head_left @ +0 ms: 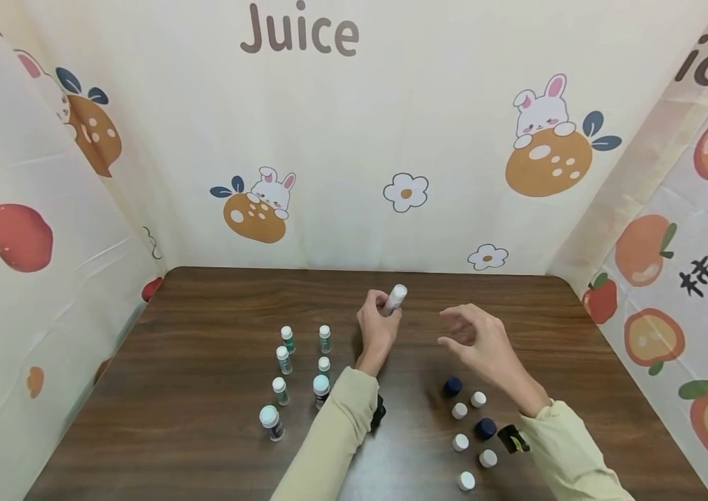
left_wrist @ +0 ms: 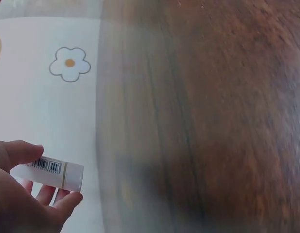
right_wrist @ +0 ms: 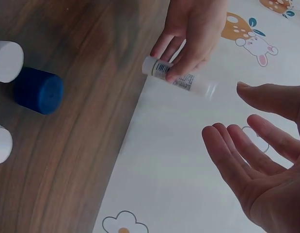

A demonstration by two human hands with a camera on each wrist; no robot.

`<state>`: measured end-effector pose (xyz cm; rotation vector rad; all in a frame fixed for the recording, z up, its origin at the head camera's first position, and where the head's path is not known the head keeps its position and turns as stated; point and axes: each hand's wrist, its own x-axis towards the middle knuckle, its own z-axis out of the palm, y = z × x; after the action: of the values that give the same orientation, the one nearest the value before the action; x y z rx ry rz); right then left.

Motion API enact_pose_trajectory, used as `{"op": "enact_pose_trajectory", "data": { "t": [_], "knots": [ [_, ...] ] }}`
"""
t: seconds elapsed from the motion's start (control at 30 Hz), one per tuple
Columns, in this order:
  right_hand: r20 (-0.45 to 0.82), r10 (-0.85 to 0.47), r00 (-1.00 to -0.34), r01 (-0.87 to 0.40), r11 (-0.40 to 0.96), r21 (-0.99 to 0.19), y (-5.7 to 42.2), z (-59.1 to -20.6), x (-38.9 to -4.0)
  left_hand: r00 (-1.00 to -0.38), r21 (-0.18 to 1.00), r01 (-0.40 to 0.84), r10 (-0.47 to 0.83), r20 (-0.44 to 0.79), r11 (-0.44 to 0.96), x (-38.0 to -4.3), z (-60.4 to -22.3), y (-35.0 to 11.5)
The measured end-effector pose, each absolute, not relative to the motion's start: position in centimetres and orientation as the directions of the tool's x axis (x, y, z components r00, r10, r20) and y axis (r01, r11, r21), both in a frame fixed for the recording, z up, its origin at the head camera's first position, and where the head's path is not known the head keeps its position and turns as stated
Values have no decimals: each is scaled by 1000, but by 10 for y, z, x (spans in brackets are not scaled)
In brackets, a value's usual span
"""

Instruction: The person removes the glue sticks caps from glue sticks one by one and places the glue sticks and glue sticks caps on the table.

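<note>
My left hand grips a white cylindrical tube near the far edge of the table, with the tube tilted. In the left wrist view the tube shows a barcode and a thin gold ring near one end; thumb and fingers close round its label. Seen from the right wrist, the tube has a clear-looking end pointing toward my right hand. That hand is held in the air to the right, apart from the tube, its thumb and fingers spread with nothing between them.
Two rows of small white-capped bottles stand left of my left forearm. Loose white caps and two dark blue caps lie on the brown wooden table by my right forearm. Printed fabric hangs behind and at both sides.
</note>
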<state>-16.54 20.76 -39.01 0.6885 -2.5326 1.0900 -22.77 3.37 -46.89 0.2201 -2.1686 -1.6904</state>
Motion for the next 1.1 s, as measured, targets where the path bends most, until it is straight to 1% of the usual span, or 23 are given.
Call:
{"op": "enact_pose_trajectory", "data": {
  "t": [0.4, 0.6, 0.8, 0.93, 1.1],
  "knots": [
    [441, -319, -839, -541, 570, -618, 203, -382, -180, -910, 918, 207, -279, 307, 338, -208, -447, 32],
    [436, -325, -840, -541, 567, -621, 201, -378, -183, -924, 908, 202, -237, 301, 367, -196, -434, 34],
    [437, -344, -831, -555, 549, -625, 200, -374, -186, -921, 882, 215, -215, 326, 419, -188, -424, 31],
    [434, -370, -822, -570, 538, -621, 198, -373, -188, -922, 856, 222, -186, 341, 466, -180, -418, 29],
    [407, -420, -811, -581, 505, -638, 195, -370, -188, -931, 823, 206, -152, 331, 529, -169, -411, 26]
  ]
}}
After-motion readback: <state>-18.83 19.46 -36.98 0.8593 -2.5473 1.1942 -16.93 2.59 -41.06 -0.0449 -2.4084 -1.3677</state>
